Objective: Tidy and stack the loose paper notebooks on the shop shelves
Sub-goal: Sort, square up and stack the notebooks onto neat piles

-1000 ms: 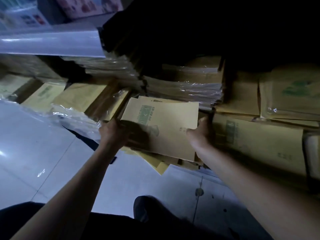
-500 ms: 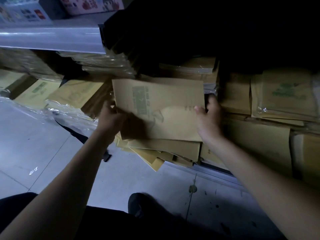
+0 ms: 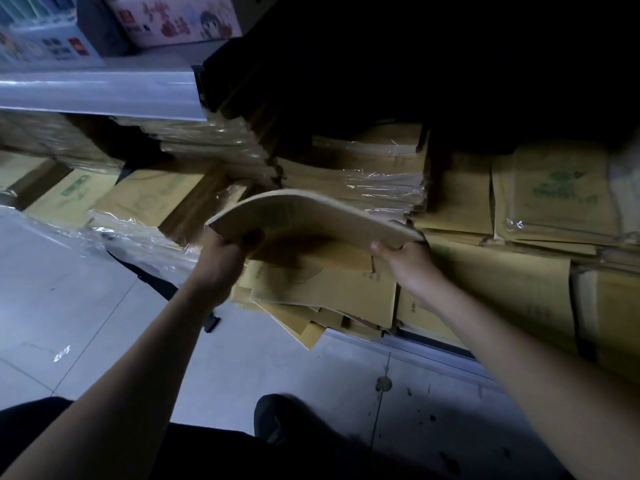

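Both L hand point(image 3: 221, 254) & R hand point(image 3: 407, 259) grip bowed notebook point(image 3: 311, 216); cover print indistinct.

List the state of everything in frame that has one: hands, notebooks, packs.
held notebooks, bowed upward, held by both ends above the loose pile.
left hand, grips the left end of the held notebooks.
right hand, grips their right end.
loose pile, skewed, corners sticking out unevenly.
wrapped packs, sealed in film, stacked behind.
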The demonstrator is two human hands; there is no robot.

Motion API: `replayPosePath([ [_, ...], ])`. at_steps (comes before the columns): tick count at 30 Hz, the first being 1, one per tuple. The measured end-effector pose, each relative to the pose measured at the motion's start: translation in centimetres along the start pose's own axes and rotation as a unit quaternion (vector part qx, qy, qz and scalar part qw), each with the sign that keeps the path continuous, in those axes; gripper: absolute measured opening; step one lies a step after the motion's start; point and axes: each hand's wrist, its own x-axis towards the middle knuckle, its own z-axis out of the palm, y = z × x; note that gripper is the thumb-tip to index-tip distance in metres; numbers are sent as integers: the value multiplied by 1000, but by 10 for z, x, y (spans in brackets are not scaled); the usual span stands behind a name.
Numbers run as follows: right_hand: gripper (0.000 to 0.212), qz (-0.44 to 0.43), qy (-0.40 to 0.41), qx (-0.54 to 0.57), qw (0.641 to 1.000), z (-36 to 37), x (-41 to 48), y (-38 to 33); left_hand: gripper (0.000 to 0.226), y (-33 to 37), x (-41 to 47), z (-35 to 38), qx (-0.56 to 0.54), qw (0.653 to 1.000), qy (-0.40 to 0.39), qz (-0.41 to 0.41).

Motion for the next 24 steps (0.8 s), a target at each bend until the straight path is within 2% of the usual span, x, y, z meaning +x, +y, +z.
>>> replayPosePath([
  [5, 32, -79, 86, 34, 993, -16, 0, -22, 28, 30, 14, 4, -48, 997, 58, -4],
  [7, 28, -109, 68, 19, 992, -40, -1, -33, 36, 47, 20, 10, -55, 998, 37, -4],
  [9, 38, -110, 9, -5, 994, -70, 0, -28, 40, 54, 21, 26, -35, 999, 0, -13],
  [11, 41, -26, -60, -27, 997, -99, -8, -9, 41, 51, 20, 49, 8, 997, -65, -36],
  [13, 33, 107, -133, -31, 985, -128, -17, 19, 62, 41, 15, 80, 56, 984, -155, -66],
  [16, 26, 227, -158, -23, 961, -167, -34, 59, 83, 25, 2, 134, 81, 962, -234, -115],
  [18, 26, 253, -102, -21, 962, -186, -40, 85, 86, 18, -6, 172, 107, 957, -243, -114],
  [20, 25, 249, -18, -48, 967, -198, -41, 103, 79, 13, -7, 205, 131, 960, -229, -98],
  [22, 30, 230, 99, -85, 964, -205, -35, 119, 73, 12, -3, 235, 170, 957, -228, -51],
  [24, 44, 231, 189, -93, 950, -206, -27, 130, 70, 14, -2, 252, 225, 943, -245, 10],
])
